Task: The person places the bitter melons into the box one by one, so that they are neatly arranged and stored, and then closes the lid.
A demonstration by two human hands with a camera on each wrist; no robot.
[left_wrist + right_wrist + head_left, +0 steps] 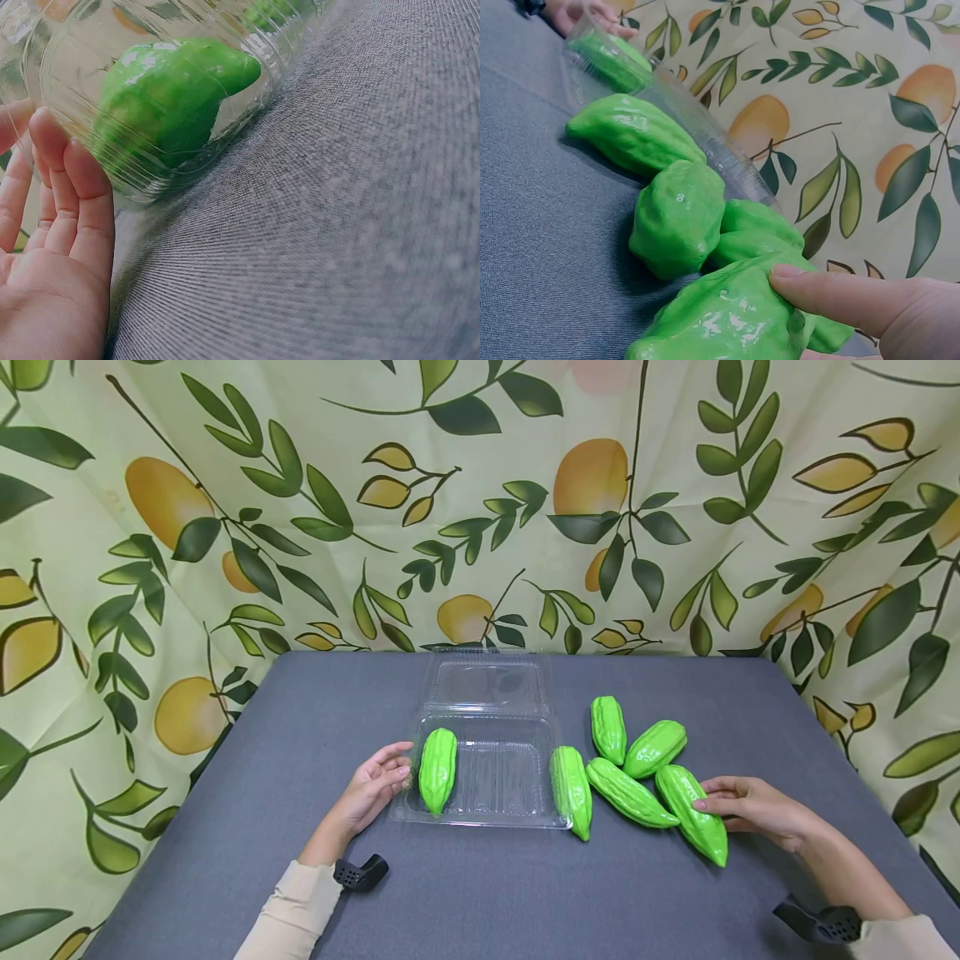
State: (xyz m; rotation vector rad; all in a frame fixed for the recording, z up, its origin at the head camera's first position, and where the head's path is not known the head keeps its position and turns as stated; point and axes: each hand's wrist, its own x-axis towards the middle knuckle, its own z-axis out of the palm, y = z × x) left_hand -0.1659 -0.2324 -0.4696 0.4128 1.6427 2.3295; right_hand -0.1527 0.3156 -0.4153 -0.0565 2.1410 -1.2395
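My left hand (377,785) holds the left rim of a clear hinged plastic container (504,814), fingertips against its outer wall in the left wrist view. Inside, along the left side, lies one bright green bitter melon (438,771), also visible through the plastic beside the left fingers (91,184). To the right, my right hand (757,810) grips another bitter melon (693,817), its thumb on top in the right wrist view; the other fingers are mostly hidden there. A further bitter melon (573,793) lies along the container's right edge.
Several more bitter melons, such as one upright (608,729) and one slanting (632,792), cluster between the container and my right hand. The container's lid (489,685) lies open toward the back. A patterned cloth (480,527) hangs behind the grey table (465,893).
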